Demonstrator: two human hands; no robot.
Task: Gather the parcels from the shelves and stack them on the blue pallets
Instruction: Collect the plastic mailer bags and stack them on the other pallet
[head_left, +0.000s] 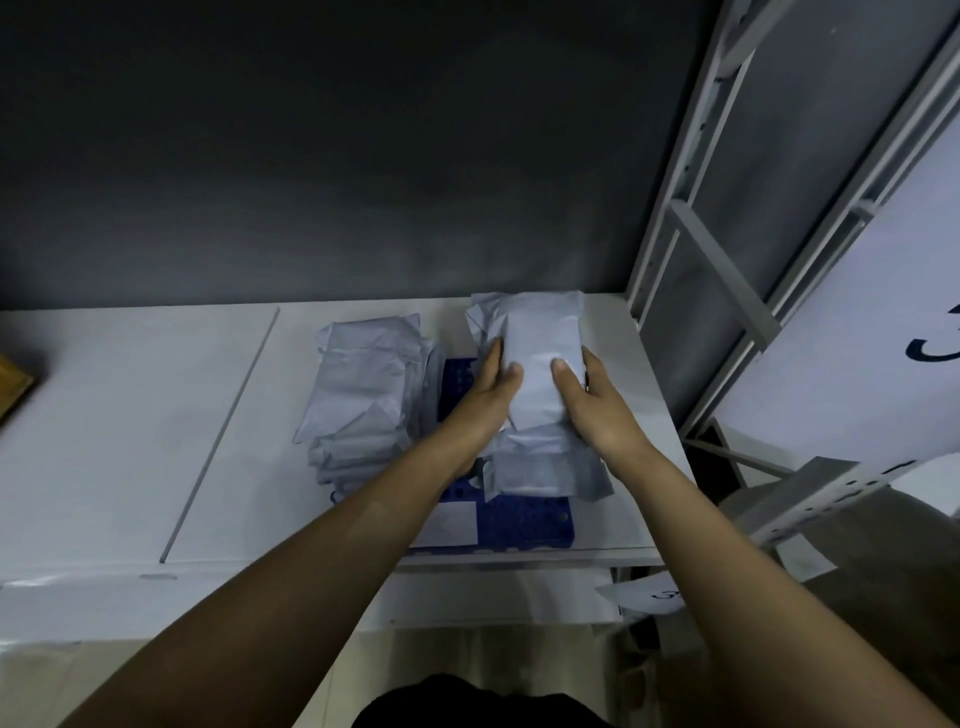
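Note:
A grey plastic parcel (540, 358) is held between both hands above the blue pallet (524, 519). My left hand (485, 400) grips its left edge, thumb on top. My right hand (592, 405) grips its right edge, thumb on top as well. Beneath it lies another grey parcel (540, 462) on the pallet's right side. A taller stack of grey parcels (363, 405) covers the pallet's left side. A white label (449, 522) sits on the pallet's near left corner.
The pallet rests on a white surface (130, 415) against a dark wall. A grey metal shelf frame (727, 260) rises at the right, with white labelled sheets (857, 312) on it. A brown object (13, 387) shows at the far left edge.

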